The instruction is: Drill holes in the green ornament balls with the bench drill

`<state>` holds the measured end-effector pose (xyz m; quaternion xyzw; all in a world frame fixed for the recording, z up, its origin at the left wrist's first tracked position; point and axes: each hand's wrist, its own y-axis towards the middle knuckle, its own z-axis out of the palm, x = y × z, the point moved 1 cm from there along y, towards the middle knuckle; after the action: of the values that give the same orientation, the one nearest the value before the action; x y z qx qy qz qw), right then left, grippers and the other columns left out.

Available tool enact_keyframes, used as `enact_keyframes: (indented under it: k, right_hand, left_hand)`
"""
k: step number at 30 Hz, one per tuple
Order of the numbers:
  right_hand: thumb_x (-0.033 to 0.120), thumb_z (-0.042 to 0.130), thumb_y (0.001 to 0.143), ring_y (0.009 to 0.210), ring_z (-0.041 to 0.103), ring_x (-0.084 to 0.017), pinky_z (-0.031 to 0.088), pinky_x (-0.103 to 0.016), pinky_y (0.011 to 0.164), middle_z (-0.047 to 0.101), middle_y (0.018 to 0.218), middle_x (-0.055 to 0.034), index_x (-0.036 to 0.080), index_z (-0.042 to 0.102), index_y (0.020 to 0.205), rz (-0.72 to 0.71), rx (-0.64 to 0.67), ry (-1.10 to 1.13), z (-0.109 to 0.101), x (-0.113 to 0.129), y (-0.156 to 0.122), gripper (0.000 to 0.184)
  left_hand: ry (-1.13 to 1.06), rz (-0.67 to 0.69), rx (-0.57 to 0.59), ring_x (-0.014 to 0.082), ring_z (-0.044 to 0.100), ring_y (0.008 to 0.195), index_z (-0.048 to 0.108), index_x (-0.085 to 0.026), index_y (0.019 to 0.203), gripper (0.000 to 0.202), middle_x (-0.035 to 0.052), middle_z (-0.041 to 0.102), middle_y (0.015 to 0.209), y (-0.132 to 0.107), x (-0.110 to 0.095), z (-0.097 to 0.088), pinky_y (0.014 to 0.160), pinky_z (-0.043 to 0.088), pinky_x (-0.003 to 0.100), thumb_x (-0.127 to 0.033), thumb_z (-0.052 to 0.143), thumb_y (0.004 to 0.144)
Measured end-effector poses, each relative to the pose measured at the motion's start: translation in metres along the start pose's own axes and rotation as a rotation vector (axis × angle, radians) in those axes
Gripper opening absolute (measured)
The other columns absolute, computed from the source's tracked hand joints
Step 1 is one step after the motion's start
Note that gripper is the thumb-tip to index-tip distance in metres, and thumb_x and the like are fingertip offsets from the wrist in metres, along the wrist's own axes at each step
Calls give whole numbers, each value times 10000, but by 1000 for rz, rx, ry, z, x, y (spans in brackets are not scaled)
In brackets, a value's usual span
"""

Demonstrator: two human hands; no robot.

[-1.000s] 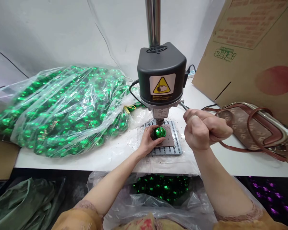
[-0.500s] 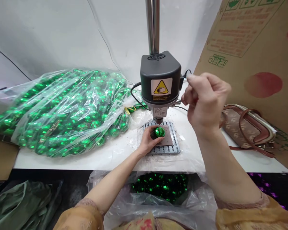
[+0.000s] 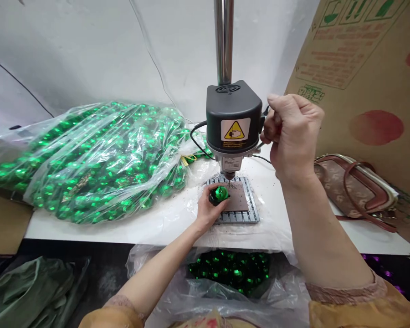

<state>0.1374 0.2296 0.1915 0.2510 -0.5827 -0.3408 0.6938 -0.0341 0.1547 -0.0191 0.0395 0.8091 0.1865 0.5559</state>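
My left hand (image 3: 208,206) holds a shiny green faceted ball (image 3: 221,193) between thumb and fingers, low over the base plate (image 3: 251,216) of a small drill press (image 3: 234,120). A pinkish-brown square pad (image 3: 238,198) lies on that plate. The thin drill bit (image 3: 229,182) points down just right of the ball, apart from it. Raised to the right of the motor housing, my right hand (image 3: 294,132) is closed on the drill press lever (image 3: 260,146); most of the lever is hidden by the fingers.
A large clear bag of green balls (image 3: 102,168) covers the left of the white table (image 3: 99,233). Below its front edge hangs an open plastic bag holding more green balls (image 3: 230,271). A brown handbag (image 3: 355,187) and a big cardboard box (image 3: 362,82) stand right. Dark shavings surround the plate.
The ball has moved left and tilted, out from under the drill bit, in my left hand. The bit is now free of it. My right hand stays raised at the lever.
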Motion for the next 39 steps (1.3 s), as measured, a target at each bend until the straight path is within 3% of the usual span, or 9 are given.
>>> enact_keyframes:
  k: [4,8,10,14,18,21,25,35,39]
  right_hand:
    - [160,632,793,305,283,-18,198,-218,318,355,363,89,204,382,487,215,-124,165,3,4,-2,397]
    - [145,614,764,295,292,-22,181,-225,312,375,362,86,201,406,466,203,-187,180,5,8,-3,368]
    - [138,616,748,291,296,-28,173,-235,308,372,356,81,199,416,452,194,-204,178,6,9,-3,362]
    - [125,627,714,287,308,-46,180,-266,296,354,344,73,207,415,431,160,-196,179,6,9,-3,363]
    - [135,623,723,295,319,-50,183,-277,300,366,364,69,202,441,445,129,-195,160,4,8,-4,338]
    - [134,600,738,307,316,-50,194,-275,302,370,382,73,204,436,455,129,-186,140,5,9,-6,335]
    - [136,580,752,315,308,-64,190,-292,291,368,386,70,206,444,456,94,-176,138,6,10,-8,333]
    - [144,593,743,310,319,-39,208,-253,306,376,386,78,196,418,444,112,-193,146,5,10,-8,350]
    - [155,607,743,303,305,-40,197,-256,296,367,382,80,199,424,452,111,-194,149,6,11,-8,347]
  left_hand:
    - [-21,55,-75,240,602,1161,543,-240,1104,392,86,603,1213,-21,-1,-26,963,501,391,-353,755,795]
    - [-55,152,-20,270,513,1327,514,-252,1015,240,105,526,1385,-42,-20,-50,1052,451,468,-334,688,872]
    - [-54,157,-25,274,518,1329,436,-254,977,291,115,528,1396,-50,-31,-56,1045,458,489,-360,688,876]
    - [-38,193,-63,273,552,1302,323,-273,997,425,134,549,1373,-58,-42,-60,1008,495,490,-392,708,862]
    - [13,307,-61,277,535,1331,400,-298,1155,423,128,527,1405,-59,-41,-62,1016,510,480,-290,711,869]
    - [17,390,-59,276,542,1325,455,-277,1141,399,127,518,1422,-60,-39,-62,993,529,460,-206,723,854]
    - [-44,466,-104,274,554,1318,394,-255,1146,512,160,535,1410,-62,-36,-58,991,532,457,-157,767,808]
    - [-62,343,-132,264,566,1302,389,-252,1091,515,146,562,1371,-65,-33,-53,1010,518,460,-202,798,781]
    - [-138,61,-94,244,590,1234,476,-241,1165,494,132,537,1372,-53,-28,-48,937,530,357,-279,791,785]
